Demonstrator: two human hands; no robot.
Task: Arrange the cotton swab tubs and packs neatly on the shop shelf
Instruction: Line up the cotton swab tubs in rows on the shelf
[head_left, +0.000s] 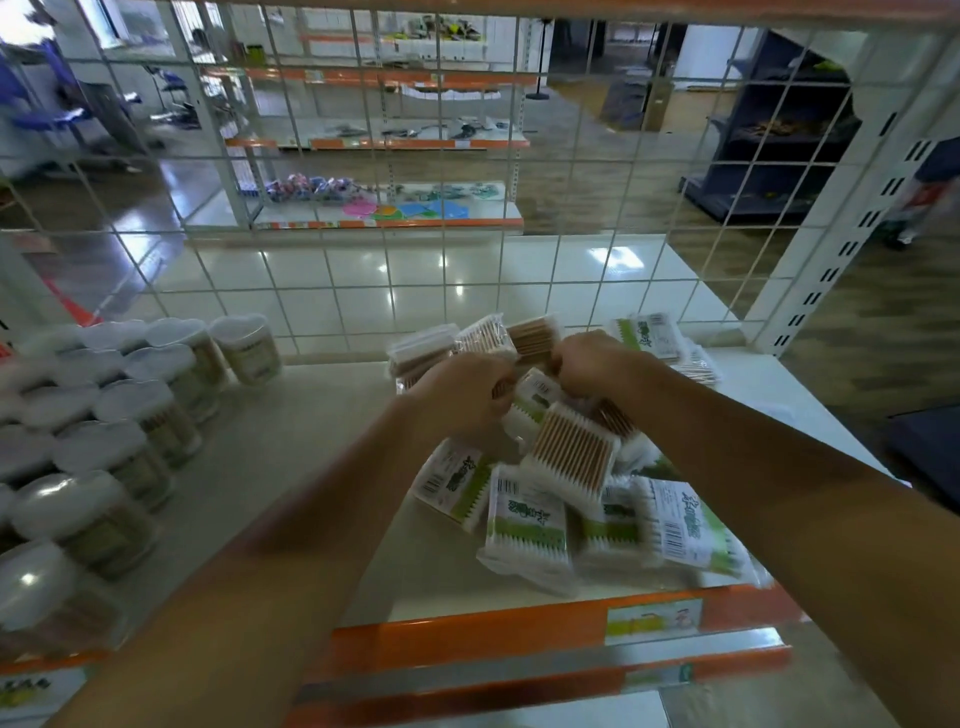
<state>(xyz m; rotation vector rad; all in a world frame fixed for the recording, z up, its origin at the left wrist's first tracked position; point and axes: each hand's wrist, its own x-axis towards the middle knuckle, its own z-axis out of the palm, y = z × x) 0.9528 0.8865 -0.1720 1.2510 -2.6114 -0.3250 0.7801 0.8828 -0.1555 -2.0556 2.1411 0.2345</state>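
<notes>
A loose heap of flat cotton swab packs (566, 457) with green and white labels lies on the right half of the white shelf (322, 415). More packs (457, 343) lean near the wire back. My left hand (462, 395) and my right hand (592, 369) are both in the heap's far part, fingers curled round packs; the held packs are partly hidden. Round swab tubs (130, 410) with white lids stand in rows on the shelf's left side.
A white wire grid (467, 208) closes the shelf's back. The orange front rail (519, 639) carries a price label. A white perforated upright (841, 249) stands at the right. Other shop shelves (379, 140) and glossy floor show behind.
</notes>
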